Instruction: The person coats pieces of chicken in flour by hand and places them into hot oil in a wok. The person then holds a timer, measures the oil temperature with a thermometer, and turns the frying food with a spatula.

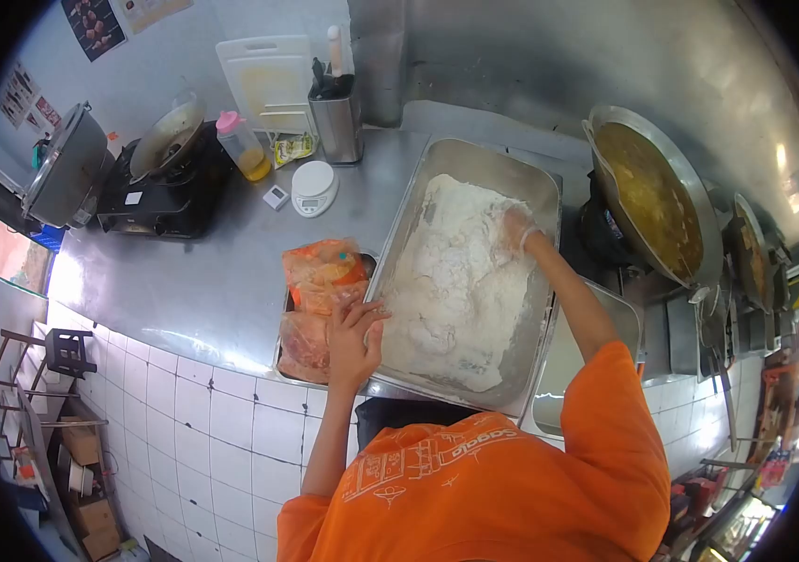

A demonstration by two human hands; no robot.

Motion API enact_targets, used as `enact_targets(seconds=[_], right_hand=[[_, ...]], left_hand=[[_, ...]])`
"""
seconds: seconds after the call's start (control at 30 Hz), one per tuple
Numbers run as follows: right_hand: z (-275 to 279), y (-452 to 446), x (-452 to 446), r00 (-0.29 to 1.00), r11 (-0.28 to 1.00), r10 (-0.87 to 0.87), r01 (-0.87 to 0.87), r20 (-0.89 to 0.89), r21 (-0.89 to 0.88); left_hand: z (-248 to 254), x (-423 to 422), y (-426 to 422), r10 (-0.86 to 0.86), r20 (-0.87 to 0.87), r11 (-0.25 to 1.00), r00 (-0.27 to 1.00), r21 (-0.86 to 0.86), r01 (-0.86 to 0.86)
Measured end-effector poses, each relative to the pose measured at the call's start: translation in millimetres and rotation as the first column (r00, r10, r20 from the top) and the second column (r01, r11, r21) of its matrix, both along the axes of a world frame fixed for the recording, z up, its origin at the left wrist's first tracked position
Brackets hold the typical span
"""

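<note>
A large steel tray (543, 290) holds white flour (474, 201) with several flour-coated lumps (446, 281) in its middle. My right hand (517, 229), in a clear plastic glove, reaches into the flour near the tray's far right side. Flour covers its fingers, so I cannot make out whether it grips anything. My left hand (354, 342) has its fingers spread at the tray's left rim. Beside and partly under it, a smaller metal tray (279, 361) carries raw meat in clear plastic bags (306, 342) with some orange colouring.
To the right, a big wok (652, 201) of yellowish oil stands on a burner, and a container of pale liquid (563, 347) sits below it. Leftward are a white kitchen scale (314, 187), a pink-capped bottle (245, 148), a knife holder (336, 122) and a gas stove (160, 197).
</note>
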State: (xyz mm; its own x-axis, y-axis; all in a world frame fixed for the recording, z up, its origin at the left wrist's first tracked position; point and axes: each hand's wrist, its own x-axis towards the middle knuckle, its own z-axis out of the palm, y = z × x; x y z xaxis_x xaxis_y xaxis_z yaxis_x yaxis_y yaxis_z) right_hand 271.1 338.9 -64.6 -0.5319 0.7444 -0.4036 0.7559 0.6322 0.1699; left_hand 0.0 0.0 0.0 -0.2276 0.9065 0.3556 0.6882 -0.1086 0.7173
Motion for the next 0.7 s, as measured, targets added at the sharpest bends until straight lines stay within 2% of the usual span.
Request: enact_targets(seconds=[0.07,0.1,0.17,0.2,0.23,0.27,0.3,0.33,0.37,0.4,0.43,0.47,0.5,0.57,0.7], right_hand=[[-4,0,-1,0.972,0.971,-0.225,0.23,-0.074,0.065],[-11,10,0,0.971,0.97,-0.224,0.23,-0.08,0.074],[-25,30,15,0.926,0.945,-0.282,0.314,-0.252,0.095],[-10,32,19,0.926,0.945,-0.279,0.311,-0.252,0.096],[19,29,24,0.995,0.988,0.101,-0.101,0.009,0.114],[34,25,26,0.846,0.872,0.469,-0.489,0.255,0.02],[31,24,28,0.844,0.871,0.472,-0.491,0.253,0.014],[28,25,29,0.985,0.979,-0.085,0.055,-0.151,-0.194],[25,24,30,0.653,0.705,-0.677,0.445,-0.338,-0.552],[20,20,24,0.653,0.703,-0.679,0.445,-0.337,-0.555],[15,17,14,0.744,0.814,-0.579,0.503,-0.335,-0.29],[12,16,7,0.826,0.865,-0.48,0.502,-0.295,0.001],[1,22,9,0.825,0.865,-0.478,0.502,-0.3,0.002],[-25,38,23,0.869,0.89,-0.376,0.435,-0.321,0.134],[-15,39,30,0.814,0.872,-0.423,0.485,-0.399,0.066]], left_hand=[[1,0,-1,0.001,-0.046,1.0,0.999,0.007,-0.001],[-2,-3,3,0.002,-0.049,1.0,0.999,0.018,-0.001],[-2,-2,3,0.012,-0.038,1.0,0.999,0.019,-0.011],[-1,-1,4,0.014,-0.038,1.0,0.999,0.021,-0.013],[1,-1,4,0.015,-0.033,1.0,0.999,0.024,-0.015],[2,-1,3,0.016,-0.027,1.0,1.0,0.024,-0.015],[2,-1,3,0.018,-0.026,1.0,1.0,0.018,-0.017],[2,-1,3,0.014,-0.03,1.0,0.999,0.011,-0.013],[3,-1,3,0.008,-0.035,1.0,0.999,0.004,-0.008],[3,-1,1,0.008,-0.036,1.0,0.999,0.001,-0.008],[4,0,1,0.008,-0.027,1.0,1.0,0.005,-0.008],[4,0,1,0.009,-0.019,1.0,1.0,0.011,-0.009],[4,0,1,0.009,-0.022,1.0,1.0,0.014,-0.009],[3,-1,2,0.012,-0.015,1.0,1.0,0.009,-0.012],[9,-1,3,-0.004,-0.055,1.0,0.998,-0.008,0.004]])
